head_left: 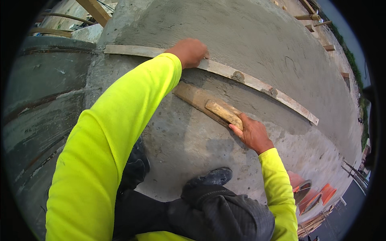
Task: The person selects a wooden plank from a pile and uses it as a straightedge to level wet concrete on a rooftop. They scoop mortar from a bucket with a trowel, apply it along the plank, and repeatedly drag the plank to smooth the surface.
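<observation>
I am outdoors in daylight on a wide grey concrete slab, wet and smooth ahead of me, drier and speckled under my shoe. Timber offcuts lie along its far edge. Orange buckets stand to my lower right beside stacked planks.

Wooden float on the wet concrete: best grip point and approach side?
Grip the raised wooden handle on top of the wooden float, coming from above at its lower right end, where the right hand is. The handle runs lengthwise along the flat board, so fingers wrap across it. The left hand presses the long straightedge board above.
</observation>
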{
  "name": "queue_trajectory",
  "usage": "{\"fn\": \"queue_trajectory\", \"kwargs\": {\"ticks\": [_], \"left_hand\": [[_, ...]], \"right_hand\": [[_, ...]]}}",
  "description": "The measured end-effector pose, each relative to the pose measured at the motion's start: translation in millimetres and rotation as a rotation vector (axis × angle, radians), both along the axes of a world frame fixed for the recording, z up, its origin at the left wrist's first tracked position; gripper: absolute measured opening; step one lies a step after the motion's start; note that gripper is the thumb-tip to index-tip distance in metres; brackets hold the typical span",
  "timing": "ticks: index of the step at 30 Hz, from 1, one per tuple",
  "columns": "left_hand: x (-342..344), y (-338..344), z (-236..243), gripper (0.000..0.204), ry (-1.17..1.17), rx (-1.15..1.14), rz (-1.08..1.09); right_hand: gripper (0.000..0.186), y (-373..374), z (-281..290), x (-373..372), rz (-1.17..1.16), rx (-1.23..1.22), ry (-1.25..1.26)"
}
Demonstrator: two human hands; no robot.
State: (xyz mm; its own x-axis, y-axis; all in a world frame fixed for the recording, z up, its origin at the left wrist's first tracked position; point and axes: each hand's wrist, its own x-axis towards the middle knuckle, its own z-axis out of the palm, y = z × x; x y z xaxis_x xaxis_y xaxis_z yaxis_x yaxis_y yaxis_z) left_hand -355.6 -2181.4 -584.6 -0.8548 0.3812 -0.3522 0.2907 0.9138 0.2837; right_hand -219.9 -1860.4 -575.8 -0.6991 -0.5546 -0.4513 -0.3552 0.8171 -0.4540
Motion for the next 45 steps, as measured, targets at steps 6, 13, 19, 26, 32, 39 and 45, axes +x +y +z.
{"fn": "queue_trajectory", "kwargs": {"ticks": [6, 13, 19, 26, 32, 39, 45], "left_hand": [[-7, 1, -9, 0.044, 0.007, 0.030, -0.055], [-6, 0, -10, 0.043, -0.010, 0.047, -0.043], [-15, -8, -20, 0.044, -0.099, 0.068, -0.060], [-30, -10, -21, 0.042, -0.083, 0.102, -0.276], [-27, -16, -22, 0.046, -0.035, 0.101, -0.301], [-16, -4, -11, 0.046, -0.079, 0.052, -0.094], [-16, 0, -1, 0.044, -0.093, 0.044, -0.136]], "right_hand": [[0.051, -19, -4, 50, 0.132, -0.045, 0.029], [0.045, -23, -12, 53, -0.131, -0.130, 0.120], [0.030, 72, 73, 230, -1.408, -0.841, 0.175], [0.026, 65, 97, 483, -2.415, -0.796, -0.261], [0.030, 85, -45, 537, -2.681, -0.680, -0.019], [0.036, 120, 67, 448, -2.059, -1.568, 0.159], [0.036, 14, 75, 165, -1.380, -1.361, -0.395]]}}
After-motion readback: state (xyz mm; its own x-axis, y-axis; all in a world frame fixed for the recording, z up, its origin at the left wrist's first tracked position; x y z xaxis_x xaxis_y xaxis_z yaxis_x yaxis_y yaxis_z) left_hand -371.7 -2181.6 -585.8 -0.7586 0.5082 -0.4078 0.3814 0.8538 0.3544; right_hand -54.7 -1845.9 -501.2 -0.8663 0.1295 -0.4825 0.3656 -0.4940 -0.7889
